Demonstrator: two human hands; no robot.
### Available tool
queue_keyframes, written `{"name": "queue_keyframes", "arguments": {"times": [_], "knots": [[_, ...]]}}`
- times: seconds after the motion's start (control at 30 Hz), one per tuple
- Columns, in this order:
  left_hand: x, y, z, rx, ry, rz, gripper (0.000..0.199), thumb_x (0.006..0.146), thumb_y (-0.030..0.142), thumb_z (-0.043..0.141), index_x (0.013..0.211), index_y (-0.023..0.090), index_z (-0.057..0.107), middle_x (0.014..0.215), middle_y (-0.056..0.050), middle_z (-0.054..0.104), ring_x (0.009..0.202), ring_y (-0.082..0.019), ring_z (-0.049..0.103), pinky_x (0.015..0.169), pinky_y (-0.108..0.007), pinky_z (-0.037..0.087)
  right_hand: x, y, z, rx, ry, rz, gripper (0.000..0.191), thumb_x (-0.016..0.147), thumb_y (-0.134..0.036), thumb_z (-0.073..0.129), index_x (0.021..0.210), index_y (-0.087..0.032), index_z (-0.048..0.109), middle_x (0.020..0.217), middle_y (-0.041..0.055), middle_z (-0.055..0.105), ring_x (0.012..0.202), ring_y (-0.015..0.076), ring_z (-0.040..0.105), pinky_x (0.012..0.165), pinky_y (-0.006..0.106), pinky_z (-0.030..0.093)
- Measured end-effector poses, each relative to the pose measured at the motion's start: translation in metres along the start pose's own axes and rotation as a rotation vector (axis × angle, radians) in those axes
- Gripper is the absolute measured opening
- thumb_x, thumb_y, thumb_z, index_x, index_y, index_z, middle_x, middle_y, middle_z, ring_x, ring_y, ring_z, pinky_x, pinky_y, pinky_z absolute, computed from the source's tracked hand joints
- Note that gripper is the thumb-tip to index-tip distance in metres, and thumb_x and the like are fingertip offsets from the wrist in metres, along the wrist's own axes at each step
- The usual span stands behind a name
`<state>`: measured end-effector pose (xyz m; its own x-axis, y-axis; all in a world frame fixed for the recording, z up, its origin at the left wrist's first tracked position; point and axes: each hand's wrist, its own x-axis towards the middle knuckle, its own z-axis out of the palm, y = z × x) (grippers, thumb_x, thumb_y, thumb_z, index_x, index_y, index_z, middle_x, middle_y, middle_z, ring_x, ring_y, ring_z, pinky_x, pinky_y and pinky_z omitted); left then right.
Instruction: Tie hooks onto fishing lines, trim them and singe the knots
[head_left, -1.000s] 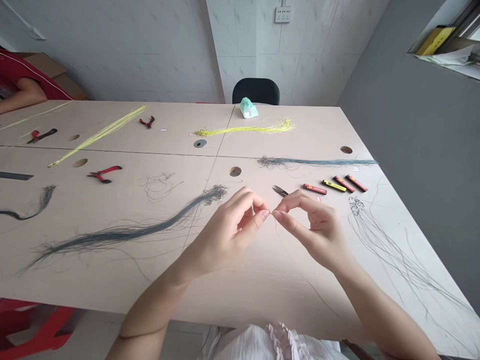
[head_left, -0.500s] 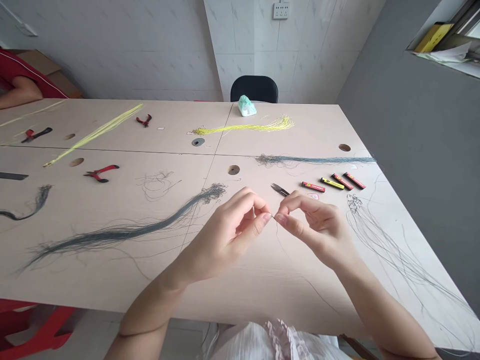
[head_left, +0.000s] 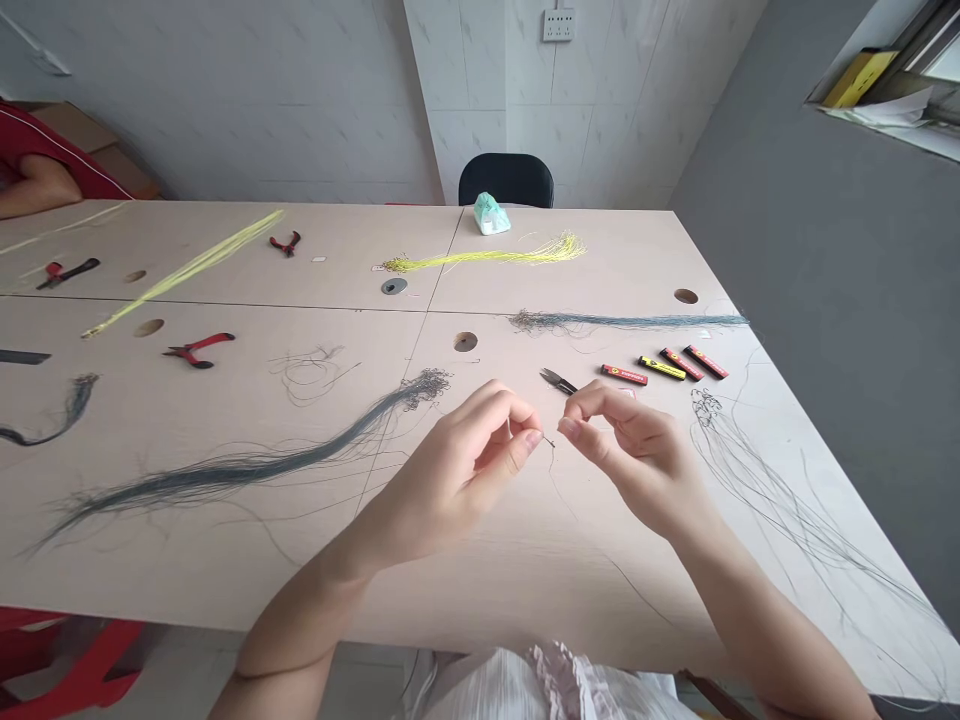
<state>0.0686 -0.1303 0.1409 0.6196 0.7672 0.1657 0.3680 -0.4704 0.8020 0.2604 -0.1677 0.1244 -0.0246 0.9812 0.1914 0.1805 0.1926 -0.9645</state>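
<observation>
Between thumb and forefinger my left hand point(head_left: 480, 465) pinches a tiny dark hook-like piece point(head_left: 550, 441), from which a thin thread point(head_left: 622, 575) trails down to the right over the table. Just right of it, my right hand point(head_left: 637, 450) has its thumb and forefinger close together, apart from the piece; whether anything fine is between them is too small to tell. Small dark snips point(head_left: 559, 380) lie behind my right hand. A bundle of dark threads with hooks point(head_left: 300, 458) stretches left of my left hand. More hooked threads point(head_left: 706, 407) lie to the right.
Several marker-like tubes point(head_left: 662, 368) lie beyond my right hand. Farther back are a blue-grey bundle point(head_left: 637, 320), a yellow bundle point(head_left: 487, 257) and a crumpled plastic bag point(head_left: 491, 214). Red-handled pliers point(head_left: 201, 350) lie left. A person's arm point(head_left: 45, 185) rests at the far left.
My right fingertips have parted from my left fingertips and moved slightly right. The small dark piece now shows sticking out of my left pinch.
</observation>
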Motion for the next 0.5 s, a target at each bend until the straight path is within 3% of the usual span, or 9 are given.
{"name": "queue_keyframes", "arguments": {"times": [0.1,0.2,0.3,0.4,0.5], "knots": [[0.004,-0.005,0.001,-0.003,0.009,-0.022,0.015,0.099,0.027,0.046,0.087,0.023,0.052,0.083,0.003,0.051,0.070,-0.010,0.047,0.063,-0.023,0.039,-0.005,0.006,0.001,0.100,-0.029,0.083,0.016,0.095,-0.038,0.058,0.089,-0.024,0.063,0.092,0.0015,0.063,0.091,0.0162,0.058,0.087,0.031,0.045],[0.018,-0.021,-0.008,0.029,0.079,-0.074,0.015,0.098,0.030,0.047,0.086,0.022,0.053,0.081,0.003,0.052,0.071,-0.011,0.049,0.065,-0.023,0.039,-0.018,0.019,0.005,0.290,-0.232,0.263,0.027,0.095,-0.046,0.055,0.111,-0.025,0.062,0.100,0.0039,0.064,0.098,0.0184,0.059,0.093,0.036,0.043],[0.040,-0.049,-0.029,0.067,0.191,-0.195,0.015,0.094,0.034,0.049,0.086,0.021,0.053,0.078,0.002,0.052,0.070,-0.012,0.048,0.064,-0.024,0.039,-0.037,0.034,0.002,0.347,-0.351,0.464,0.037,0.096,-0.053,0.049,0.103,-0.020,0.065,0.066,-0.0014,0.052,0.067,0.0151,0.051,0.076,0.034,0.042],[0.061,-0.083,-0.058,0.154,0.306,-0.334,0.014,0.092,0.033,0.047,0.086,0.021,0.053,0.077,0.001,0.053,0.069,-0.014,0.049,0.065,-0.026,0.040,-0.064,0.043,-0.015,0.221,-0.217,0.540,0.054,0.093,-0.064,0.043,0.071,-0.019,0.062,0.054,-0.0066,0.023,0.052,0.0115,0.023,0.057,0.030,0.029],[0.072,-0.112,-0.084,0.265,0.355,-0.440,0.011,0.088,0.026,0.047,0.081,0.020,0.052,0.082,-0.001,0.057,0.077,-0.016,0.053,0.073,-0.028,0.042,-0.099,0.045,-0.040,0.009,-0.069,0.606,0.058,0.089,-0.070,0.042,0.063,-0.021,0.059,0.054,-0.0046,0.024,0.053,0.0132,0.024,0.056,0.030,0.029]]}}
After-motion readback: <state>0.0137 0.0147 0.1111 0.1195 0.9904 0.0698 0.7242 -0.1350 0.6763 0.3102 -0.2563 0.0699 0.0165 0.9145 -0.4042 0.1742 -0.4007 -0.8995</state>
